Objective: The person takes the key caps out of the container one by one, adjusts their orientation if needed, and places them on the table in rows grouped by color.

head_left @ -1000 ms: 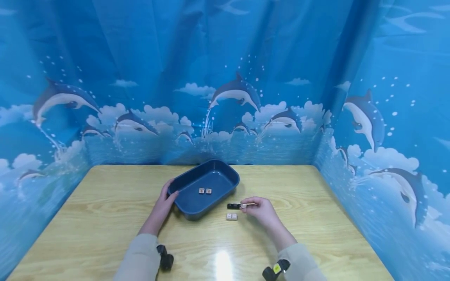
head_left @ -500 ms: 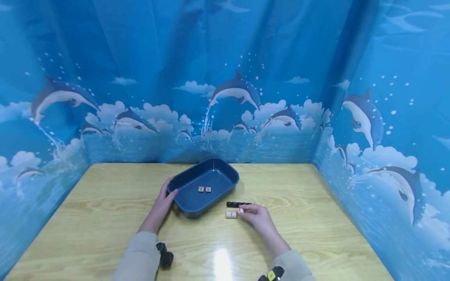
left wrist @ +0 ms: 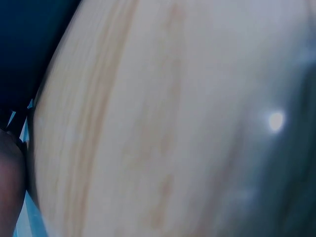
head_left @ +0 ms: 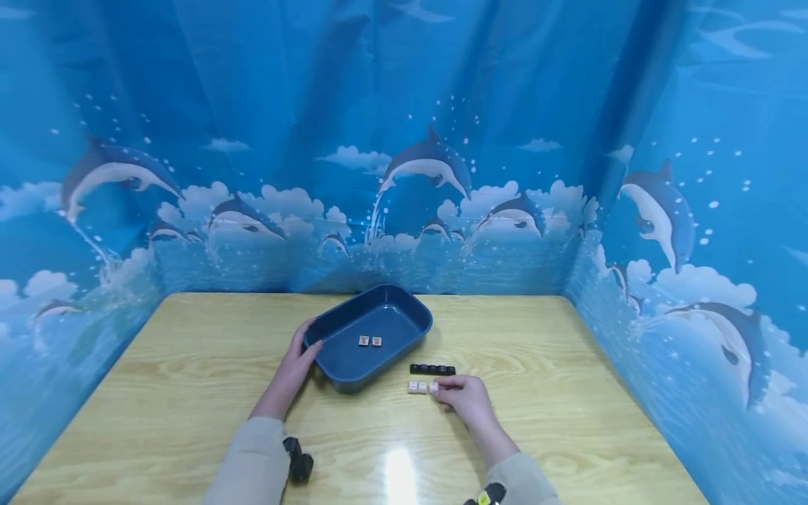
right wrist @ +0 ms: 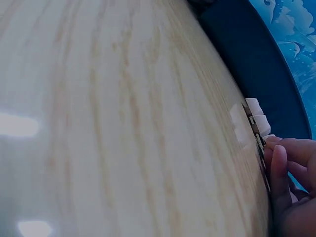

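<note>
My left hand (head_left: 293,366) grips the left end of a dark blue rectangular basin (head_left: 398,337), thumb over the rim. Inside the basin lie two light keycaps (head_left: 370,341) with printed tops. To the right of the basin, my right hand (head_left: 468,401) pinches a white keycap (head_left: 433,387) between thumb and fingers, low over the table. Beside it, two white keycaps (head_left: 417,387) stand side by side, and the held one lines up with them across a small gap. In the right wrist view the fingers mostly cover the held keycap (right wrist: 268,137).
Just behind the white keycaps runs a straight row of several black keycaps (head_left: 432,369). All stands on a wood-grain table (head_left: 208,365). A blue curtain (head_left: 303,140) printed with dolphins closes off the back and sides.
My right hand has brought the white keycap from over the right end of the black row toward me, to beside the two white ones. The left hand stays on the basin.
</note>
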Action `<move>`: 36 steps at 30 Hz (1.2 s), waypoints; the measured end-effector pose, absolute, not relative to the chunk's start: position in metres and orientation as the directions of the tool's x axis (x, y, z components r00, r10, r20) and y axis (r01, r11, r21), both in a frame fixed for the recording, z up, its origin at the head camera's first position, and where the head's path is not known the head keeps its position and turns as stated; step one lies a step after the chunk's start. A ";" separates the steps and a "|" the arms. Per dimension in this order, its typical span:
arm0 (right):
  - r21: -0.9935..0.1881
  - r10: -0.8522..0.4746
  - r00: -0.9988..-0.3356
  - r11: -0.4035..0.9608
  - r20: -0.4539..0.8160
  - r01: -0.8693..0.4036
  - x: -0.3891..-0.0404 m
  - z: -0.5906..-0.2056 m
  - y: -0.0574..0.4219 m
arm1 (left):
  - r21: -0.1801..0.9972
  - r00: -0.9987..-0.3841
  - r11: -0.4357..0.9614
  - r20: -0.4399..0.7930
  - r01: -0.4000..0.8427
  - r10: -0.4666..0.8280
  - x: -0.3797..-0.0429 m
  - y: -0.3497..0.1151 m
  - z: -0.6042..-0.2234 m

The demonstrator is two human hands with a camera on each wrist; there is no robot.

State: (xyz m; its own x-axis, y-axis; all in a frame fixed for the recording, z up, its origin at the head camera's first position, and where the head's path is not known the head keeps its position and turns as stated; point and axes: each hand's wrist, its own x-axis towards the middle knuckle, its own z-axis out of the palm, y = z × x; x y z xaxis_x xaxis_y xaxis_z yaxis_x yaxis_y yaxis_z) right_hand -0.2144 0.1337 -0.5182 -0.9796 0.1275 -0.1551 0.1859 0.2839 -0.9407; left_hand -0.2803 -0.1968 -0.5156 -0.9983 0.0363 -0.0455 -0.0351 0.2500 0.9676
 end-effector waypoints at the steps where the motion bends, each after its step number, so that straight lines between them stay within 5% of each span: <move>1: -0.945 0.130 -0.980 0.273 -0.151 0.182 -0.214 -0.518 0.133 | 0.966 -0.998 0.254 -0.048 -0.037 0.038 -0.280 -0.196 -0.516; 36: -0.914 0.123 -0.985 0.374 -0.121 0.158 -0.217 -0.520 0.134 | 0.968 -0.997 0.246 -0.063 -0.052 0.036 -0.280 -0.195 -0.514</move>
